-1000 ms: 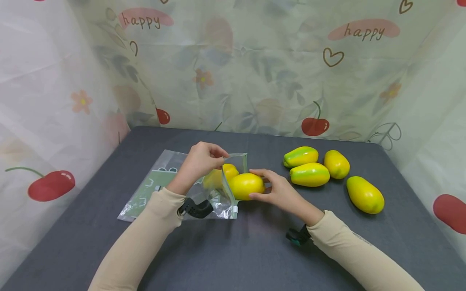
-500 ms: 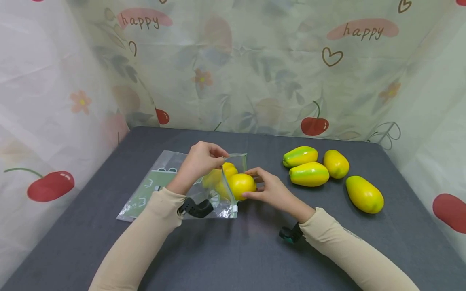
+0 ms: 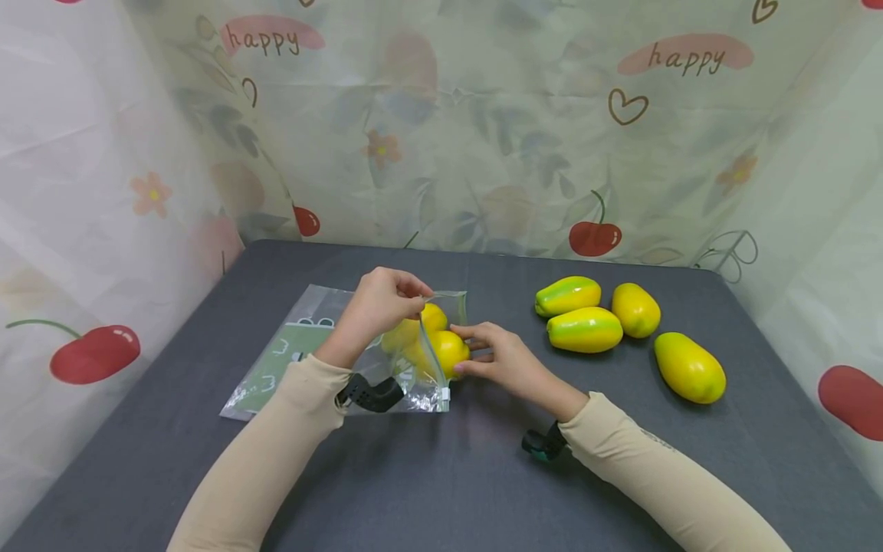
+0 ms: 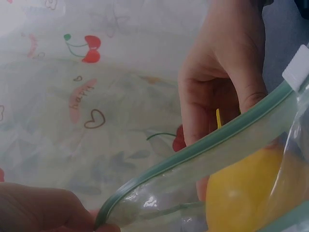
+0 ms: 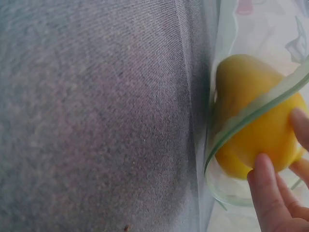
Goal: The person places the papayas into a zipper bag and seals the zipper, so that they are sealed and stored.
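Note:
My left hand [image 3: 382,307] pinches the upper rim of a clear zip bag [image 3: 276,376] that lies on its side with its mouth facing right. In the left wrist view the bag's green zip strip [image 4: 169,163] runs from those fingertips toward a white slider [image 4: 297,67]. A yellow papaya [image 3: 451,351] is mostly inside the mouth, and my right hand [image 3: 507,360] holds its outer end between thumb and fingers. Behind it, deeper in the bag, another yellow papaya [image 3: 433,316] shows. From the right wrist, my fingertips [image 5: 263,169] touch the papaya's skin.
To the right on the dark tabletop [image 3: 455,475] lie several more papayas: two yellow-green ones [image 3: 569,296] side by side, a yellow one [image 3: 635,310] next to them, and another [image 3: 690,368] nearer the right edge. A printed curtain [image 3: 448,153] surrounds the table.
My right hand has moved left, and the papaya in it has slid farther into the bag's mouth. The left hand keeps its pinch on the rim and has hardly moved.

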The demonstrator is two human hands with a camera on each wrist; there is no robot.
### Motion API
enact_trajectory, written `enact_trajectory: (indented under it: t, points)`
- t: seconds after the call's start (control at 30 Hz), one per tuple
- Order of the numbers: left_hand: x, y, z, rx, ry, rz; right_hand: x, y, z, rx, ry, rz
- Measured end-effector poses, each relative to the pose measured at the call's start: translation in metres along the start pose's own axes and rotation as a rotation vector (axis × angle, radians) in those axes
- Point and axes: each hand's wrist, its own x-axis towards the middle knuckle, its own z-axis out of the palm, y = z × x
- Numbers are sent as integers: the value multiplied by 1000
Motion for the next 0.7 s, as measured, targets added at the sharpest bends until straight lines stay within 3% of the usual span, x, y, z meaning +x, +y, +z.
enact_trajectory:
  t: [0.43, 0.7]
  points:
    - [1, -2, 0, -1, 3, 12, 2, -1, 4, -9, 25, -24]
    - [0, 0, 0, -8, -2, -7, 3, -2, 6, 5, -2, -1]
